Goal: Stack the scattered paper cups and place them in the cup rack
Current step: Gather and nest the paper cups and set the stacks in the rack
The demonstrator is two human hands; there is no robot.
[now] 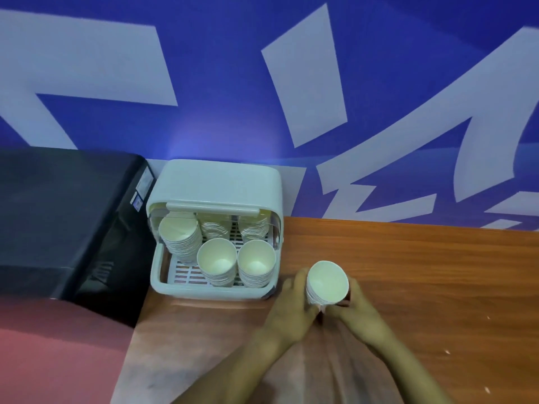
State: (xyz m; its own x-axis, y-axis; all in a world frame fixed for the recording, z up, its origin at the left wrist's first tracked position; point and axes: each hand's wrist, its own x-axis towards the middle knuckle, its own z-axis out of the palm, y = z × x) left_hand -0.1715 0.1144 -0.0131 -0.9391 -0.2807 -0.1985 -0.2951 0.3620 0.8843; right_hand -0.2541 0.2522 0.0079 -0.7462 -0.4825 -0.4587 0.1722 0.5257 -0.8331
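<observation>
Cups stack (pixel 326 284) sits clamped in both hands' grip, left hand (pixel 291 310) and right hand (pixel 360 312); cup rack (pixel 215 290) lies just left, nearer the left hand, stack tilted upright-ish.

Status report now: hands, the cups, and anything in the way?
Both hands, left and right, grip one cup stack over the table. Rack open, five stacks inside. Front stacks crowd the opening.
</observation>
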